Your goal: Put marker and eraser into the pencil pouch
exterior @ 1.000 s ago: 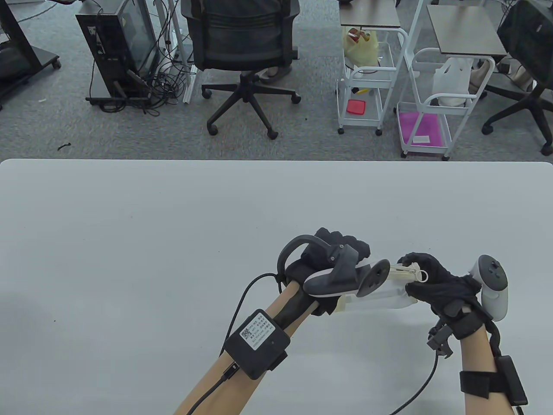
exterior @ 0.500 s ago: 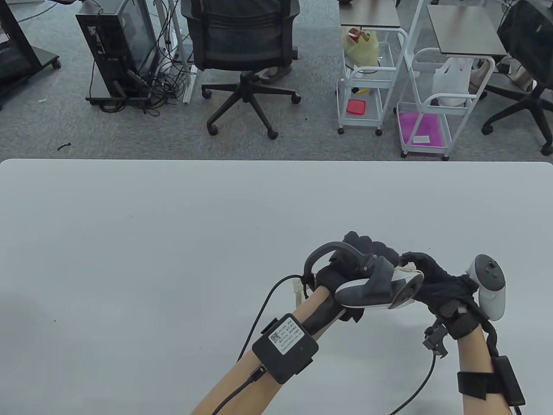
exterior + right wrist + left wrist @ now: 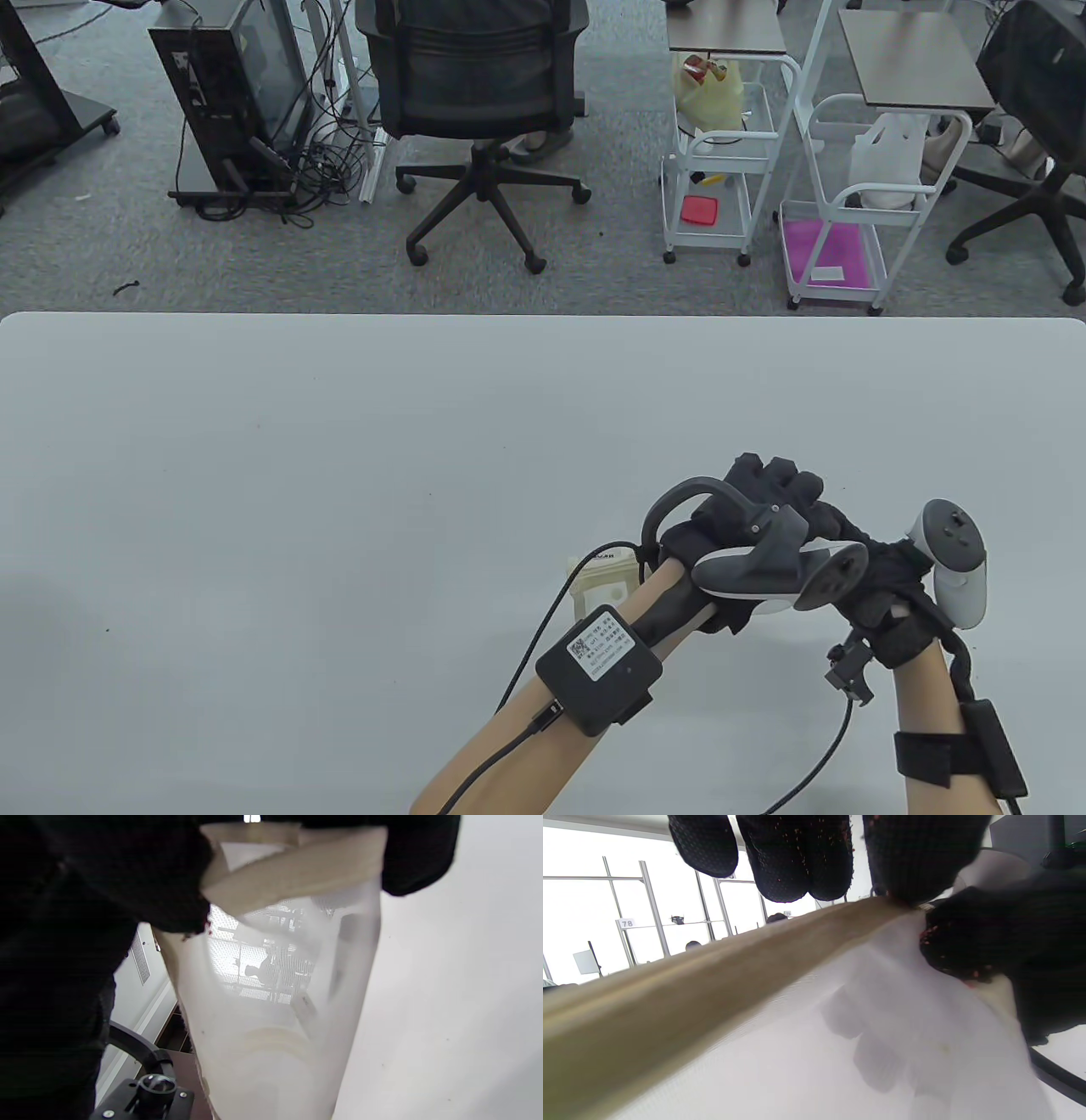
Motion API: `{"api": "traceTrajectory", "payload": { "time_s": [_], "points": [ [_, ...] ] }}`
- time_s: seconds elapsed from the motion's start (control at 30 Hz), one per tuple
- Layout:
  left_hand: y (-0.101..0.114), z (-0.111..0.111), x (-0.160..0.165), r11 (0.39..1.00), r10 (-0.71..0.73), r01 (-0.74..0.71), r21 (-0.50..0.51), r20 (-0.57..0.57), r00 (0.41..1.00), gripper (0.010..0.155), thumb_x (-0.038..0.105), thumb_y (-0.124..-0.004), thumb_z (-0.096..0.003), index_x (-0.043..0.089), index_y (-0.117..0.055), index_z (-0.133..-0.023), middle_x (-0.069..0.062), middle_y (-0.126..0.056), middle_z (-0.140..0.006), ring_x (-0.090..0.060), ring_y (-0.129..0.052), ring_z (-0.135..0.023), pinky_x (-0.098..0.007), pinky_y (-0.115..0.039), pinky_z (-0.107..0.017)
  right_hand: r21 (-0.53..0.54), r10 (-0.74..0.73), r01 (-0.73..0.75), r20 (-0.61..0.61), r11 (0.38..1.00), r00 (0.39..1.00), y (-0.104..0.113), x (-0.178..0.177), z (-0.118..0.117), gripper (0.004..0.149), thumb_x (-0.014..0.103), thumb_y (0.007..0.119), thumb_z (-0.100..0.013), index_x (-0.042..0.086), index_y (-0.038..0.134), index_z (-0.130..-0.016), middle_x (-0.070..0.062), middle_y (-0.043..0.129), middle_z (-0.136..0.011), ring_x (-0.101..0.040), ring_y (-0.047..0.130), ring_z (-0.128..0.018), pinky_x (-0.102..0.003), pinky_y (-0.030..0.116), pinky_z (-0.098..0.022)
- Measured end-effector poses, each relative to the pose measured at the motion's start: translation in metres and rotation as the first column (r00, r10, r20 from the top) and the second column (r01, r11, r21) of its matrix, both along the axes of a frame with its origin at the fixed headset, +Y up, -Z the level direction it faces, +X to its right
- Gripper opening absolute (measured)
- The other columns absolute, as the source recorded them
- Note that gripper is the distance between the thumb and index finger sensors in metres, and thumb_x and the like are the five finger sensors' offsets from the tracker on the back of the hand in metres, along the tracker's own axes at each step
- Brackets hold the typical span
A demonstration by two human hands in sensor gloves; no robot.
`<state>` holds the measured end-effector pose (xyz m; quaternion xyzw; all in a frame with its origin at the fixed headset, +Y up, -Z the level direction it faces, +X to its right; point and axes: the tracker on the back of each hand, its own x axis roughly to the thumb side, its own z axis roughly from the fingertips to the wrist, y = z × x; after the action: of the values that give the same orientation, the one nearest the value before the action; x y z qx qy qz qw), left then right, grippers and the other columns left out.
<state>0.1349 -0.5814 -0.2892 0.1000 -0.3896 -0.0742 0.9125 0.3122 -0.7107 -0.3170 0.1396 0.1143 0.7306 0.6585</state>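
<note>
A translucent white pencil pouch (image 3: 604,584) with a beige zipper strip (image 3: 721,971) is held between both hands near the table's front right. My left hand (image 3: 776,484) grips it from above, its fingers (image 3: 797,866) on the strip. My right hand (image 3: 882,570) grips the pouch's right end, mostly hidden behind the left tracker. In the right wrist view the pouch (image 3: 271,1014) hangs from the beige strip (image 3: 297,870). A dim dark long shape (image 3: 344,955) and a pale rounded shape (image 3: 271,1043) show through the wall. No marker or eraser lies on the table.
The grey table (image 3: 297,509) runs left and back from the hands. Beyond its far edge stand an office chair (image 3: 479,93) and white wire carts (image 3: 721,170) on the floor.
My left hand has slid right along the pouch until it meets the right hand. The pouch's left end now shows behind the left wrist. The right hand has barely moved.
</note>
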Motion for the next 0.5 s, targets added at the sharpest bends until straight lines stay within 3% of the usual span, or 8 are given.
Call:
{"api": "traceTrajectory", "payload": {
  "time_s": [0.27, 0.5],
  "points": [
    [0.016, 0.002, -0.045, 0.999, -0.025, 0.026, 0.028, -0.046, 0.999, 0.039, 0.046, -0.076, -0.0456, 0.052, -0.076, -0.084, 0.005, -0.075, -0.112, -0.023, -0.079, -0.105, -0.056, -0.067, -0.078, 0.022, -0.02, 0.02, 0.005, 1.0, 1.0, 0.002, -0.002, 0.0, 0.061, 0.039, 0.094, -0.037, 0.031, 0.071, -0.093, -0.015, 0.062, -0.103, -0.041, 0.085, -0.082, -0.057, 0.077, -0.052],
    [0.015, 0.003, -0.083, 0.998, -0.062, 0.064, 0.018, -0.097, 0.993, 0.039, 0.047, -0.076, -0.0454, 0.053, -0.077, -0.083, 0.005, -0.076, -0.111, -0.022, -0.08, -0.105, -0.056, -0.067, -0.078, 0.017, -0.029, 0.029, 0.003, 0.999, 1.0, 0.001, -0.002, 0.0, 0.06, 0.039, 0.094, -0.037, 0.031, 0.071, -0.092, -0.015, 0.062, -0.103, -0.041, 0.085, -0.082, -0.057, 0.077, -0.052]
  ]
}}
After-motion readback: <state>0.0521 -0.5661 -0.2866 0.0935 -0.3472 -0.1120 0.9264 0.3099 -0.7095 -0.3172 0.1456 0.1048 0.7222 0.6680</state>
